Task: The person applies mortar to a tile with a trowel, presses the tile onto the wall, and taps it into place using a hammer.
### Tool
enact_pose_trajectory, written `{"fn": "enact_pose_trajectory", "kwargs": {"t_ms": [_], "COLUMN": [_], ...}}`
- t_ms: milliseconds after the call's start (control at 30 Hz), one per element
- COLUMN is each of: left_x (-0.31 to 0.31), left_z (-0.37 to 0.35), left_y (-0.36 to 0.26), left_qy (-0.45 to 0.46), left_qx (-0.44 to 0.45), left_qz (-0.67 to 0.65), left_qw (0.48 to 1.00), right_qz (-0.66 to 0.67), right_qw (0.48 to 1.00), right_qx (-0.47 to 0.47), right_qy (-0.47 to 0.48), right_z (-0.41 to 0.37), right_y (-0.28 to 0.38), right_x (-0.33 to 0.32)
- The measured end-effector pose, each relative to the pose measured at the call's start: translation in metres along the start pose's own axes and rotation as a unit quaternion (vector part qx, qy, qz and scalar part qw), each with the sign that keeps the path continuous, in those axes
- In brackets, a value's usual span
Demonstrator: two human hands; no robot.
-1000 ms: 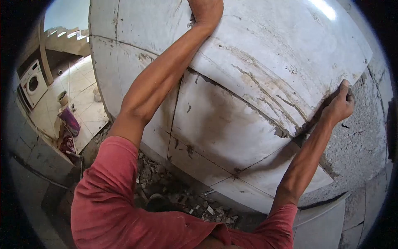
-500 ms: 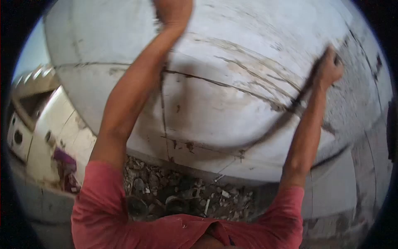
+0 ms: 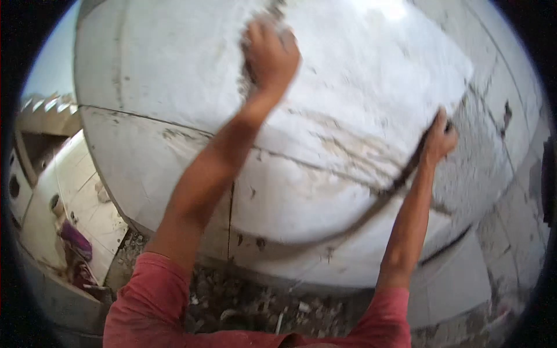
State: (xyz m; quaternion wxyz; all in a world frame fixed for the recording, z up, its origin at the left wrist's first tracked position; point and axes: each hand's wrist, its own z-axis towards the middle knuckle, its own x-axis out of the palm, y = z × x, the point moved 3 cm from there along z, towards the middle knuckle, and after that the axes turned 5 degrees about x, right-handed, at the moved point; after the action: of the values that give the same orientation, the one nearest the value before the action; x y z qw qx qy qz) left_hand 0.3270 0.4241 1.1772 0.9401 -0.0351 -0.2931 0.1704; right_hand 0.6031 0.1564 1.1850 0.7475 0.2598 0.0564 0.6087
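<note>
My left hand [image 3: 274,55] is high on the large white tile wall [image 3: 348,64], on a vertical joint smeared with grey paste. Its fingers are bent and closed, slightly blurred; whatever lies under them is hidden. My right hand [image 3: 440,140] is at the wall's right side, where the white surface meets a rough grey mortar patch [image 3: 478,142]. Curled fingers and a raised thumb close that hand, and I cannot make out what is inside. Brown streaks [image 3: 348,148] and a dark horizontal joint [image 3: 313,165] run between my arms.
Rubble [image 3: 267,301] lies along the foot of the wall. To the left are a tiled counter [image 3: 87,191] and a purple item [image 3: 76,240]. A large grey-white slab [image 3: 455,284] is at lower right.
In the picture, my left hand has come down and right from the top edge into full view. My right hand appears lower and slightly left; the whole view has also shifted.
</note>
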Motion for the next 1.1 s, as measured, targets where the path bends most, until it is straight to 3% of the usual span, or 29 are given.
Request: {"fn": "enact_pose_trajectory", "kwargs": {"t_ms": [233, 300, 567, 667, 733, 767, 800, 833, 867, 967, 1067, 1100], "left_x": [-0.006, -0.004, 0.005, 0.005, 0.007, 0.008, 0.008, 0.006, 0.007, 0.005, 0.006, 0.006], "left_z": [0.010, 0.008, 0.007, 0.007, 0.006, 0.007, 0.008, 0.008, 0.008, 0.009, 0.009, 0.010], "left_y": [-0.023, -0.030, -0.031, -0.031, -0.031, -0.030, -0.030, -0.030, -0.029, -0.028, -0.026, -0.026], "left_qy": [0.090, 0.153, 0.220, 0.218, 0.213, 0.211, 0.209, 0.205, 0.200, 0.188, 0.169, 0.159], "left_qx": [0.119, 0.171, 0.188, 0.184, 0.188, 0.189, 0.190, 0.186, 0.182, 0.164, 0.168, 0.164], "left_qz": [-0.065, -0.058, 0.014, 0.015, 0.012, 0.012, 0.011, 0.001, -0.008, -0.035, -0.026, -0.047], "left_qw": [0.987, 0.972, 0.957, 0.958, 0.959, 0.959, 0.959, 0.961, 0.963, 0.968, 0.971, 0.972], "right_qz": [-0.003, -0.009, -0.027, -0.097, -0.208, -0.137, -0.091, -0.112, -0.125, -0.080, -0.066, -0.197], "right_qw": [1.000, 1.000, 0.999, 0.994, 0.969, 0.950, 0.947, 0.912, 0.906, 0.882, 0.877, 0.840], "right_qx": [0.002, -0.001, 0.008, -0.013, -0.130, -0.279, -0.307, -0.394, -0.398, -0.456, -0.464, -0.477], "right_qy": [-0.001, -0.010, 0.034, 0.055, 0.021, -0.038, 0.018, 0.025, 0.071, 0.092, 0.106, 0.167], "right_z": [-0.001, -0.002, -0.004, -0.006, -0.016, -0.027, -0.032, -0.040, -0.055, -0.081, -0.077, -0.071], "right_y": [0.002, 0.000, 0.013, 0.025, 0.044, 0.073, 0.085, 0.114, 0.144, 0.202, 0.211, 0.186], "right_x": [-0.004, -0.002, -0.007, -0.008, -0.007, -0.007, 0.001, 0.004, 0.004, 0.006, 0.050, 0.107]}}
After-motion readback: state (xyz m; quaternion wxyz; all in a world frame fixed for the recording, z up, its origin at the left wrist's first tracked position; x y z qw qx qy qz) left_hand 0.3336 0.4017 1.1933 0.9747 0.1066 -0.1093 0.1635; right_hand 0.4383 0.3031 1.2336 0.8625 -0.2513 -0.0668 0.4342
